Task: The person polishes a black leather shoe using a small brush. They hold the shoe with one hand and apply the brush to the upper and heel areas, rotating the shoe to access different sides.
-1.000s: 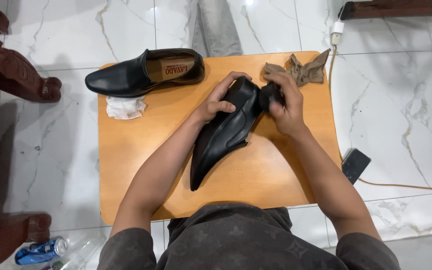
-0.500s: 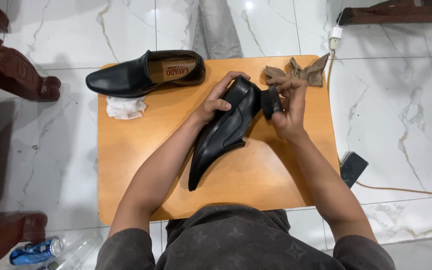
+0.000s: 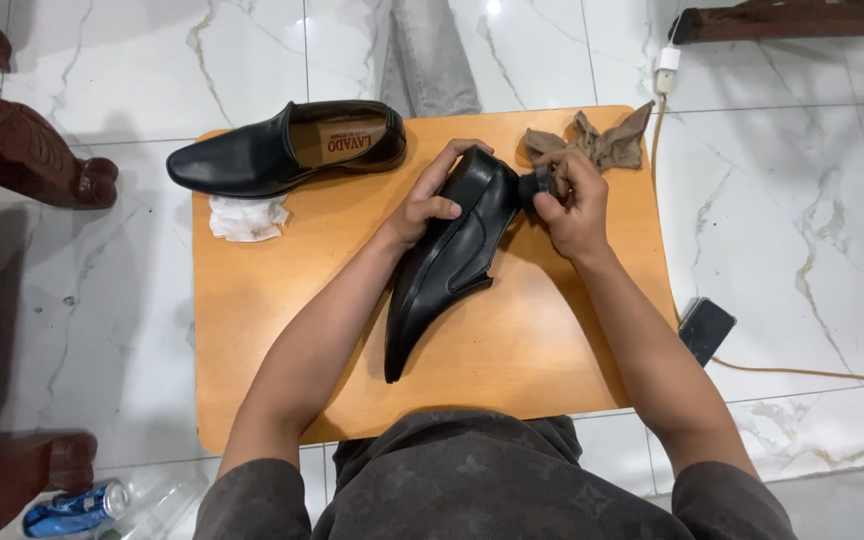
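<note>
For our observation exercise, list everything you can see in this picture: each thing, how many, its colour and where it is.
Table: one, orange wood, centre, on white marble floor.
Held shoe: one, black, on table centre, toe toward the person.
Second shoe: one, black, table's far left edge.
Tissue: one, white, crumpled, below second shoe.
Cloth: one, brown, table's far right.
Phone: one, black, floor right of table.
Cable: one, pale, floor right.
Can: one, blue, floor bottom left.
Left hand: grips held shoe's heel.
Right hand: holds small dark pad at the heel.
</note>
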